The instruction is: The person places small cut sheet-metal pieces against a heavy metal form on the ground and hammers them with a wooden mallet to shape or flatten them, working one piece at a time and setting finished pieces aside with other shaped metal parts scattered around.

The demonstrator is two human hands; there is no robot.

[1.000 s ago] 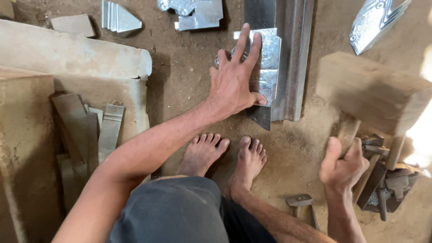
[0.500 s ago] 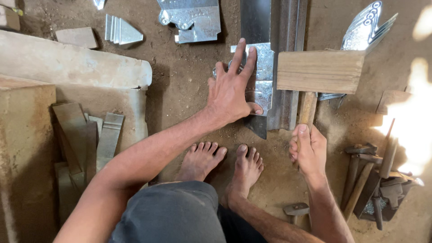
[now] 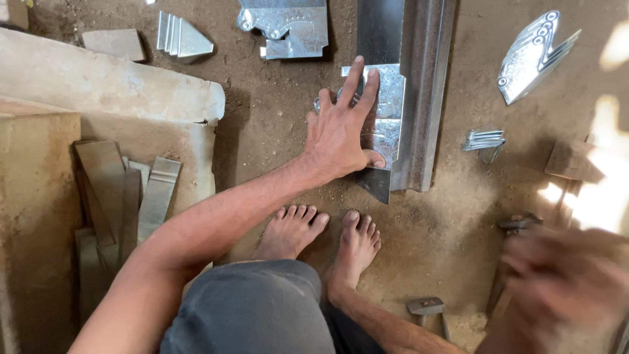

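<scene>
The long grey steel rail [image 3: 419, 92] lies flat on the dirt floor [image 3: 275, 118], running from just ahead of your bare feet [image 3: 327, 236] toward the top edge of the view; it looks heavy and stiff, so I'd judge it will not shift under a press. On its left flank rests the shiny galvanised sheet-metal piece [image 3: 386, 111], thin, light and likely springy, with edges that could cut; take it by the flat face, well clear of the cut edges.

Your left hand [image 3: 341, 131] lies spread and open on that sheet piece, palm down, fingers pointing away from you, thumb near its lower corner, pinning it against the rail. Your right hand [image 3: 563, 275] is a blur near the right edge of the floor, and I cannot tell whether it grips anything.

A stack of bright cut metal blanks [image 3: 531, 56] lies well to the right of the rail. A small hammer head [image 3: 426, 306] sits in the dirt to the right of your feet.
</scene>
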